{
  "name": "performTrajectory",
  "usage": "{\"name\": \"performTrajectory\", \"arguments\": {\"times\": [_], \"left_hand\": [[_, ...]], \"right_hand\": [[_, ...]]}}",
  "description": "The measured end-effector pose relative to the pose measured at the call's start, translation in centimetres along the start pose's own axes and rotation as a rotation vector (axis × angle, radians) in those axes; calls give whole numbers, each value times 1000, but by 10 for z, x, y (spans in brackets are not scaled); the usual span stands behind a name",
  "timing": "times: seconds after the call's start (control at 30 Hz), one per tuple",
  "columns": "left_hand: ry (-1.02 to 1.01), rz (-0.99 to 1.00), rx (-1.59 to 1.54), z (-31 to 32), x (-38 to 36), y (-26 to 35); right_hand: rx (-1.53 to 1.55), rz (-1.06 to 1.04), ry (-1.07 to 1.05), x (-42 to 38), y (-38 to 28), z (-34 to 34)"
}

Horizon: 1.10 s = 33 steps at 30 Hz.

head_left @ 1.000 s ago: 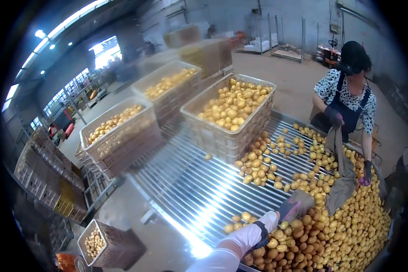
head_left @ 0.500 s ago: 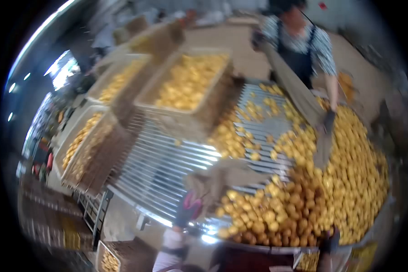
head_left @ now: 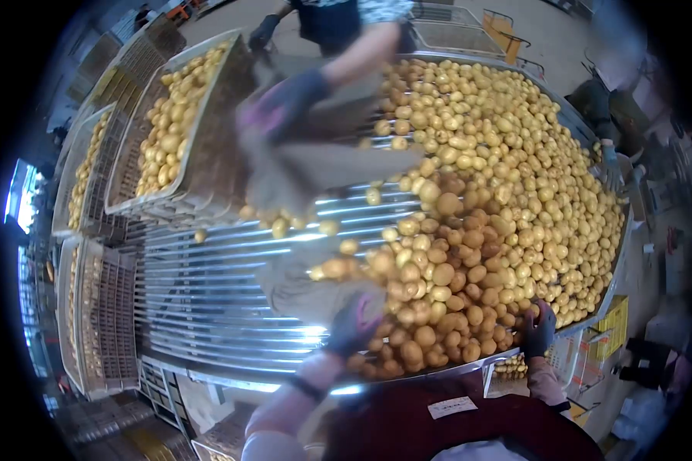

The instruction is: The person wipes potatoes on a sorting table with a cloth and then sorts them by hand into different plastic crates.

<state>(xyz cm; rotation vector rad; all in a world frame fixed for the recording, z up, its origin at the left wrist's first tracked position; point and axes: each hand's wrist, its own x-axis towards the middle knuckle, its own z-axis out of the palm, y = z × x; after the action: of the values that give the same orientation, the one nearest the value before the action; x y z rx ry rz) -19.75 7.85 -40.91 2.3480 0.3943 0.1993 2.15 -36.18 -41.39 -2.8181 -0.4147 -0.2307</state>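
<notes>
1. Left hand (head_left: 355,319), gloved, is clenched on the near edge of a grey cloth (head_left: 296,288) lying on the roller table (head_left: 207,300), beside the potato pile (head_left: 477,223).
2. Right hand (head_left: 538,332), gloved, grips the table's near rim; it holds no potato.
3. A co-worker's gloved hand (head_left: 284,104) grasps a second cloth (head_left: 315,169) across the table.
4. Judgement: the cloth is light, limp and folds readily; best held bunched at a hem. The potatoes are firm, rounded and roll freely on the rollers.
5. Filled crates (head_left: 173,115) stand at the far left.
</notes>
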Motion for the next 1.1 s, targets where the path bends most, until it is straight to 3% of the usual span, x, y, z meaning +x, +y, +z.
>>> {"name": "performTrajectory", "arguments": {"times": [0.13,0.2,0.3,0.33,0.43,0.5,0.57,0.67,0.7,0.83,0.9,0.93,1.0,1.07,1.1], "left_hand": [[-7,17,2,-6,91,60],[81,211,48,4,116,59],[19,-24,-206,30,136,35],[32,-16,-271,27,133,35],[51,-140,-972,-15,85,63],[267,35,-448,-30,51,6],[358,-145,-141,-70,-4,-19],[670,-383,-304,-112,-63,-74],[764,-466,-328,-120,-81,-91],[929,-448,372,-137,-108,-86],[857,-421,562,-129,-102,-52],[773,-358,490,-108,-103,-55],[589,-195,372,-75,-95,-39],[345,-55,390,-47,-79,-5],[204,-10,453,-34,-76,6]], "right_hand": [[16,45,22,-2,1,1],[28,96,17,-2,0,1],[97,129,32,-2,-7,-6],[130,140,41,-3,-11,-9],[197,37,150,-4,-22,-15],[162,-104,285,-11,-68,-20],[205,-293,168,-22,-108,-18],[318,-576,-98,-28,-170,-20],[296,-571,-142,-22,-177,-20],[157,-658,-220,22,-182,-18],[50,-700,-229,47,-175,-14],[82,-773,-179,61,-175,-18],[209,-502,-344,90,-186,-43],[178,-384,-221,95,-169,-35],[83,-403,-17,97,-142,-5]]}}
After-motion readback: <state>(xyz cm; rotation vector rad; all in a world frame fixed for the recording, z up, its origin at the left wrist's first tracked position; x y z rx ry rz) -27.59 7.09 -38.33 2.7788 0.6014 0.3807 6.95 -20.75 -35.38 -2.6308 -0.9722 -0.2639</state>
